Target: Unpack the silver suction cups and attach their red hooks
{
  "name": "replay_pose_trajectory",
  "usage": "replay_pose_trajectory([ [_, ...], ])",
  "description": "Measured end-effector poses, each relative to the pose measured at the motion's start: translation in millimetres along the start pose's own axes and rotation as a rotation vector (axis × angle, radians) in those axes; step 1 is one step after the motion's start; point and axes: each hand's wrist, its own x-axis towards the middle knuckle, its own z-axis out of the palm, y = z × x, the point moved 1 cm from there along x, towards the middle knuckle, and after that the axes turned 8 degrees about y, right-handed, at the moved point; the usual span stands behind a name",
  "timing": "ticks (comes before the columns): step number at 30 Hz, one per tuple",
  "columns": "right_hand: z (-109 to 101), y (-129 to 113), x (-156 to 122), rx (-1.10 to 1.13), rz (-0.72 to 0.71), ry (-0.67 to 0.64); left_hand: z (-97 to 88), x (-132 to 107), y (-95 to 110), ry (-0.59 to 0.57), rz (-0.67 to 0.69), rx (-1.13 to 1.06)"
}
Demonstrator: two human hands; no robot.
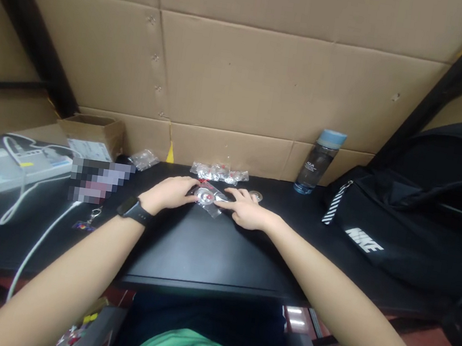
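Observation:
A small clear round disc (205, 196) with a red spot in its middle lies on or in a clear plastic bag (213, 212) on the black table. My left hand (174, 192) has its thumb and fingers closed at the left edge of the disc and bag. From the other side, my right hand (245, 208) grips the bag, its thumb side by the disc and its fingers bent. Whether the disc is inside the bag I cannot tell. Partly behind my right fingers lies another round clear piece (257, 196).
Several clear packets (219, 172) lie along the cardboard wall, with another packet (144, 159) further left. A water bottle (319, 162) and a black bag (413, 221) stand right. Left are a small carton (94, 134), a power strip (12, 171), a white cable (33, 254) and a keychain (89, 222).

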Motion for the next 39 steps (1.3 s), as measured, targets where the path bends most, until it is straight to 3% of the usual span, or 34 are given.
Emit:
replay_pose_trajectory([
  [7,0.4,1.4,-0.7,0.032,-0.078,0.004,1.7,2.2,5.2,-0.066,0.067,0.004],
  [11,-4.8,-6.0,0.4,0.016,-0.188,0.157,-0.8,1.8,9.9,-0.094,0.075,-0.011],
  [19,-7.0,-10.5,5.2,0.106,-0.238,0.432,2.2,2.1,23.1,-0.133,0.111,-0.07],
  [25,-6.2,-9.0,6.7,0.15,-0.299,0.413,3.7,1.8,28.6,-0.123,0.153,-0.129],
  [39,-0.2,-9.0,4.6,0.218,-0.191,0.367,-1.5,2.7,11.9,-0.15,0.124,-0.015],
])
